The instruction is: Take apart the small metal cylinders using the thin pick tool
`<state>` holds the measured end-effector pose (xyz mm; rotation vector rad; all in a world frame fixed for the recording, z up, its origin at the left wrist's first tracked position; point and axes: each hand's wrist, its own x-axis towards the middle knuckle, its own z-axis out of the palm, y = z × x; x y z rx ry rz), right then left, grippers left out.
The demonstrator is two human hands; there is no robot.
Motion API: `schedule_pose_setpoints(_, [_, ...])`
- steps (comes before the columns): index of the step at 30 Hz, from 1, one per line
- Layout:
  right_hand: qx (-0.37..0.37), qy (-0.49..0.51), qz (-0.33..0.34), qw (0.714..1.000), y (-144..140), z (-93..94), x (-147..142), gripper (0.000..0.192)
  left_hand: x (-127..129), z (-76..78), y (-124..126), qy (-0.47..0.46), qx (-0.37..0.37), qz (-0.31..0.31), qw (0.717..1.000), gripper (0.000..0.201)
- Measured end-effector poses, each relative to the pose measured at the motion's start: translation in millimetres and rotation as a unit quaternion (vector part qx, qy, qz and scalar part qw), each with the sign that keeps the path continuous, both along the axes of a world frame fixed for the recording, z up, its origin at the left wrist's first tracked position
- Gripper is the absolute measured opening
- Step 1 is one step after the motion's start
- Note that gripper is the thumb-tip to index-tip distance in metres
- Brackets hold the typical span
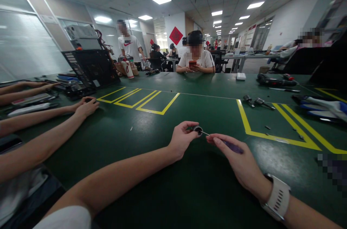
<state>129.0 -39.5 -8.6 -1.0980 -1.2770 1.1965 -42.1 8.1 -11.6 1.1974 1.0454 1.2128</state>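
My left hand (182, 138) pinches a small round metal part (198, 130) between thumb and fingers, just above the green table (151, 142). My right hand (238, 162), with a white watch on its wrist, grips a small screwdriver with a purple handle (232, 146). The screwdriver's thin metal tip reaches left into the round part. Both hands sit close together near the table's middle.
Other people's arms (40, 113) rest on the table at left, near a black opened device (90, 68). Yellow tape outlines (245, 120) mark the table. Small tools (256, 102), loose screws and a power screwdriver (275, 81) lie at right. A seated person (195, 57) faces me across the table.
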Motion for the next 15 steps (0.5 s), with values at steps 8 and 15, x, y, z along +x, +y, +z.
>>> schedule_pose_setpoints(8, [0.179, -0.187, -0.021, 0.966, -6.7, -2.7, -3.6, 0.023, 2.6, -1.8, 0.6, -0.004, 0.010, 0.014, 1.000, 0.030])
schedule_pose_setpoints(15, [0.274, -0.294, 0.006, 0.916, -9.4, -8.1, -5.8, 0.025, 5.7, -2.3, -0.1, -0.014, 0.010, 0.020, 1.000, 0.020])
